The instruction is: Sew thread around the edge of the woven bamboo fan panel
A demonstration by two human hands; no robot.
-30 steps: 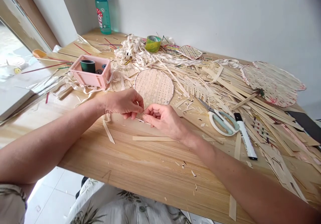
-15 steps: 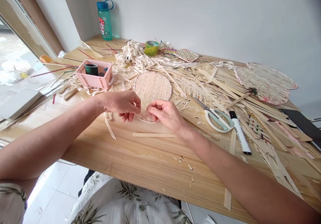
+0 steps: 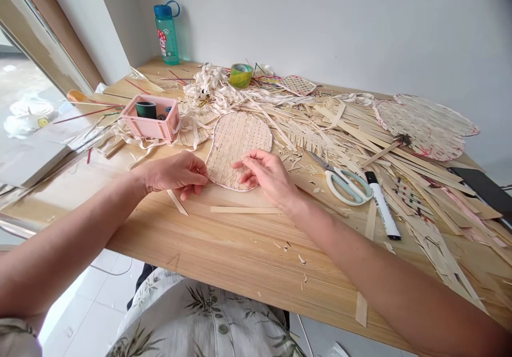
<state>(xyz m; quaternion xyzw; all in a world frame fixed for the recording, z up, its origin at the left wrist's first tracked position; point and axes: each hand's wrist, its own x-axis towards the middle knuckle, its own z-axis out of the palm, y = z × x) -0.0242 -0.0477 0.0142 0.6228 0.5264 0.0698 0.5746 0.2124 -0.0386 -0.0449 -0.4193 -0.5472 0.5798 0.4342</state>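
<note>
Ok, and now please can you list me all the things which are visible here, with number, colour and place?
round woven mat: one, cream, between hands
small woven mat: one, cream, speckled, back
woven pieces: count unclear, cream, right
flat strips: many, pale, mostly right
ribbon heap: one, white, back
thin sticks: several, mostly red, left
bottle: one, teal, back left
bin: one, pink, left
spool: one, dark green, in bin
tape roll: one, yellow-green, back
scissors: one, white-blue handles, right
marker: one, white-black, right
table: one, wood-brown, beneath
left hand: one, bare, mat's left edge
right hand: one, bare, over mat
</note>
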